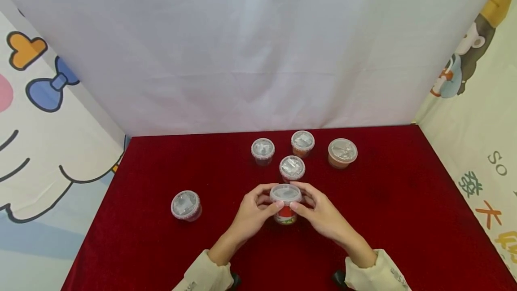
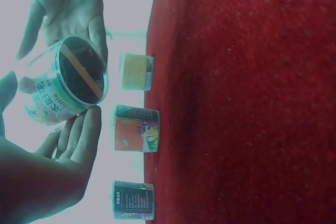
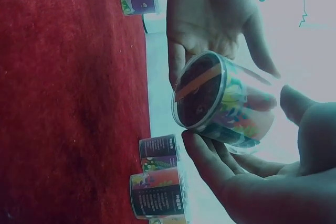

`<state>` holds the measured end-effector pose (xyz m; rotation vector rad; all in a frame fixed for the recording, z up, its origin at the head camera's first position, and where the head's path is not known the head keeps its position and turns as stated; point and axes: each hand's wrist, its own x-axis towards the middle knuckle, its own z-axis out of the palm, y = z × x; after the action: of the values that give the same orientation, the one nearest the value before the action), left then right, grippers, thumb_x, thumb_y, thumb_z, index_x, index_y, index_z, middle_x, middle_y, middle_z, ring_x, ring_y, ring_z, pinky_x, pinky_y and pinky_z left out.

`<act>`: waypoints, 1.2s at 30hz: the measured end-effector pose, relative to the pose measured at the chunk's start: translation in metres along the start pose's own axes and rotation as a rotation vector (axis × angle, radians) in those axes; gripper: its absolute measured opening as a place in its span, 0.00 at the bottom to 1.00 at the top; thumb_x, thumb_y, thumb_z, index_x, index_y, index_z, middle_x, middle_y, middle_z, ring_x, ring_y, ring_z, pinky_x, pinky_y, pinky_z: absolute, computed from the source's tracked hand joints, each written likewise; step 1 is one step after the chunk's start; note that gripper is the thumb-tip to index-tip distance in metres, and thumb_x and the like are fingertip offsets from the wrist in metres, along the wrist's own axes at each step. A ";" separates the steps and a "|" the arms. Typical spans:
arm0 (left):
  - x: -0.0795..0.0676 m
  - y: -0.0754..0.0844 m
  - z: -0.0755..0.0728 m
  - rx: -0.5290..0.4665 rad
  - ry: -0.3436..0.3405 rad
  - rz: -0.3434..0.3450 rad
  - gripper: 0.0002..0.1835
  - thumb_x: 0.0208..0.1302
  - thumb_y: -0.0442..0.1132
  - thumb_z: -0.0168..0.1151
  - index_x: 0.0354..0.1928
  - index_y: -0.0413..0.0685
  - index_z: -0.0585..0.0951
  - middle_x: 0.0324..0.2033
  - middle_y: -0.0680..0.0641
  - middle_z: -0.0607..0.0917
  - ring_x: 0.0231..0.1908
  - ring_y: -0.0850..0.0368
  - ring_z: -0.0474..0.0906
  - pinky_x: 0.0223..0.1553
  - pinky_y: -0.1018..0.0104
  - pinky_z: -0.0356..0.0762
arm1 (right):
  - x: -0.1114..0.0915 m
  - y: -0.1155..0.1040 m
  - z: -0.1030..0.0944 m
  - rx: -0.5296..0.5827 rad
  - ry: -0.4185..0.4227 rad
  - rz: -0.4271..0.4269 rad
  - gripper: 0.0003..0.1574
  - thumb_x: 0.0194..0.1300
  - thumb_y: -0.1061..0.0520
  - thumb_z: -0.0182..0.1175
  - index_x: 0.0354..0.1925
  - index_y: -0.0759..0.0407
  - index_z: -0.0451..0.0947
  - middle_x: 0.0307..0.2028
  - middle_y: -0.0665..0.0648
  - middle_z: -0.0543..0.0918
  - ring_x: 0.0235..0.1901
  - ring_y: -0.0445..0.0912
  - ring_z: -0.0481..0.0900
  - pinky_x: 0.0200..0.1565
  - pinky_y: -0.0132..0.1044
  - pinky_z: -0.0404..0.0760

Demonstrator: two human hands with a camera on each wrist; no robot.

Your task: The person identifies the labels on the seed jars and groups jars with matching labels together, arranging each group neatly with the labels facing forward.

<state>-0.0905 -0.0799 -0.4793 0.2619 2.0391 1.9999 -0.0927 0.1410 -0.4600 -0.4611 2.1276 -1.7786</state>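
Note:
Both hands hold one clear-lidded plastic tub with a red printed label, near the middle of the table. My left hand grips its left side, with the thumb at the front below the lid rim. On the opposite side my right hand grips it the same way. In the left wrist view the tub is clear of the cloth, its underside showing dark contents and a tan strip. The right wrist view shows the tub tilted between the fingers of both hands.
Just behind the hands stands a lidded tub. Farther back are a dark tub, an orange-brown tub and a wider peach tub. Another tub sits alone at left. Red cloth covers the table; a white curtain hangs behind.

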 end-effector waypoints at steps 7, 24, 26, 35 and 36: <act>-0.002 0.007 -0.001 0.012 0.038 -0.052 0.25 0.72 0.38 0.69 0.66 0.37 0.76 0.53 0.37 0.83 0.43 0.59 0.82 0.43 0.70 0.81 | 0.003 -0.001 0.001 0.003 -0.036 0.005 0.34 0.82 0.58 0.57 0.76 0.74 0.61 0.69 0.75 0.73 0.69 0.65 0.73 0.61 0.34 0.79; -0.003 0.007 -0.009 -0.023 0.035 -0.060 0.23 0.76 0.37 0.65 0.68 0.34 0.77 0.58 0.35 0.84 0.48 0.56 0.84 0.50 0.65 0.83 | 0.004 -0.002 0.004 0.041 -0.014 0.052 0.35 0.82 0.58 0.56 0.77 0.71 0.59 0.69 0.73 0.72 0.69 0.63 0.74 0.61 0.37 0.79; -0.003 0.008 -0.006 -0.002 0.075 -0.061 0.22 0.75 0.37 0.67 0.66 0.35 0.78 0.56 0.36 0.84 0.46 0.57 0.84 0.47 0.67 0.81 | 0.005 -0.003 0.006 0.019 0.000 0.054 0.35 0.81 0.58 0.58 0.77 0.71 0.59 0.68 0.73 0.73 0.67 0.62 0.75 0.59 0.37 0.80; -0.003 0.006 -0.008 -0.056 0.008 -0.066 0.23 0.78 0.39 0.62 0.65 0.33 0.71 0.56 0.35 0.81 0.48 0.58 0.83 0.51 0.64 0.83 | 0.004 -0.003 0.004 0.033 -0.027 0.046 0.34 0.83 0.57 0.54 0.78 0.72 0.59 0.71 0.74 0.71 0.71 0.65 0.71 0.62 0.36 0.78; -0.003 0.005 -0.010 -0.079 -0.016 -0.069 0.23 0.79 0.38 0.61 0.67 0.32 0.70 0.57 0.34 0.81 0.49 0.58 0.83 0.53 0.64 0.84 | 0.003 -0.003 0.003 0.040 -0.033 0.044 0.35 0.84 0.56 0.54 0.77 0.72 0.59 0.71 0.74 0.71 0.71 0.66 0.71 0.63 0.37 0.78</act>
<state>-0.0907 -0.0900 -0.4736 0.1880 1.9277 2.0239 -0.0942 0.1359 -0.4573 -0.4266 2.0605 -1.7736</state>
